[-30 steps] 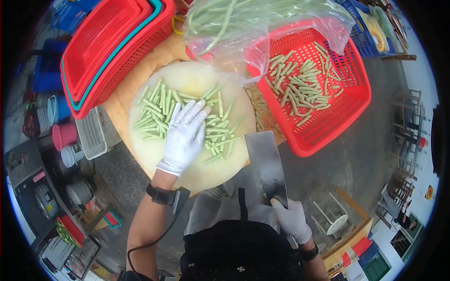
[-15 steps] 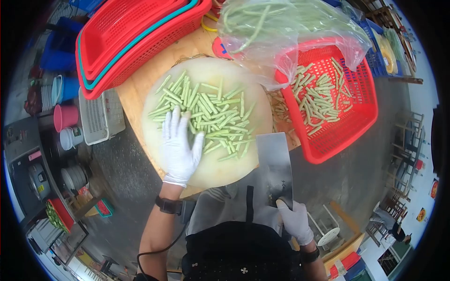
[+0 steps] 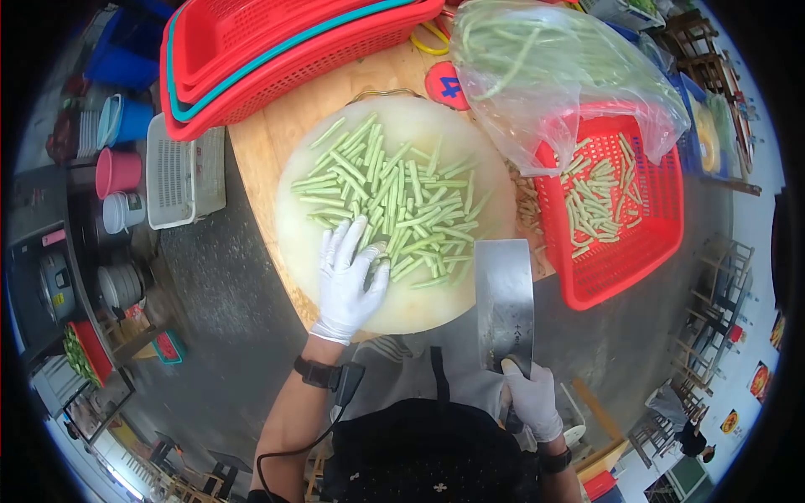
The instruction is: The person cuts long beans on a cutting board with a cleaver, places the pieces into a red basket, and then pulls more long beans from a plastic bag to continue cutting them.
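A heap of cut green long beans (image 3: 390, 197) lies on a round, pale chopping board (image 3: 377, 312). My left hand (image 3: 348, 281), in a white glove, rests at the near-left edge of the heap. Its fingers are extended and touch the beans, with the thumb apart; it grips nothing. In my gloved right hand (image 3: 532, 402) is a cleaver (image 3: 505, 306), held by the handle. The broad blade points away from me beside the board's right edge, its tip close to the beans.
Right of the board, a red basket (image 3: 625, 260) holds more cut beans. A clear plastic bag (image 3: 570, 67) of long beans leans over its rim. Stacked red baskets (image 3: 302, 75) stand at the back left of the wooden table (image 3: 260, 180). A white crate (image 3: 172, 184) is left of it.
The view has shifted, so the board and baskets appear farther right. My left hand has drawn a little toward me along the heap. The cleaver stays in my right hand near the board's edge.
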The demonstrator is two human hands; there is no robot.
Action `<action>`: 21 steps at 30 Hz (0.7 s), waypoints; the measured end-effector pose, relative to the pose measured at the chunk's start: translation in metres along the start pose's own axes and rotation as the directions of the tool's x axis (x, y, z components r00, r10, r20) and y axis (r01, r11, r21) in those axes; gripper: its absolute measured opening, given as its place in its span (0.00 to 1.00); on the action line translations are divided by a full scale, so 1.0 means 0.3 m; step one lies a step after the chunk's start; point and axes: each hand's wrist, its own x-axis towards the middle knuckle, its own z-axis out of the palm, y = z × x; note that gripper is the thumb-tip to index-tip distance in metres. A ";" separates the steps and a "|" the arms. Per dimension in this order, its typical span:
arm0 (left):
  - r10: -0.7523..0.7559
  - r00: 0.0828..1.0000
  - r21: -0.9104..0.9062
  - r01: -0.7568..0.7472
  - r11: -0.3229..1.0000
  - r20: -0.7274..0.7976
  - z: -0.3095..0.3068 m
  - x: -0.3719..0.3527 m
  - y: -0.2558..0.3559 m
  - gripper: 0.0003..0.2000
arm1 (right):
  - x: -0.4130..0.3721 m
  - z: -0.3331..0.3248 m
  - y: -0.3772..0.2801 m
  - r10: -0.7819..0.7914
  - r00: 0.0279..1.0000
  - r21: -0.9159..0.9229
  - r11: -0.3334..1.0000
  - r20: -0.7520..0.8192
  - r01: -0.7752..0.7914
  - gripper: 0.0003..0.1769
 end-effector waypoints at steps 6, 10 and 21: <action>0.035 0.995 -0.084 -0.042 0.996 -0.089 -0.033 -0.029 -0.018 0.17 | -0.006 0.001 -0.030 0.044 0.999 -0.025 0.999 -0.009 -0.044 0.16; -0.184 0.971 -0.096 0.171 0.981 -0.154 -0.046 0.082 0.009 0.22 | -0.015 0.006 -0.048 0.055 0.998 -0.008 0.998 0.004 -0.055 0.13; -0.123 0.991 -0.030 0.122 0.992 -0.052 -0.017 0.002 -0.013 0.16 | -0.016 0.015 -0.064 0.010 1.000 -0.090 0.996 0.010 -0.009 0.11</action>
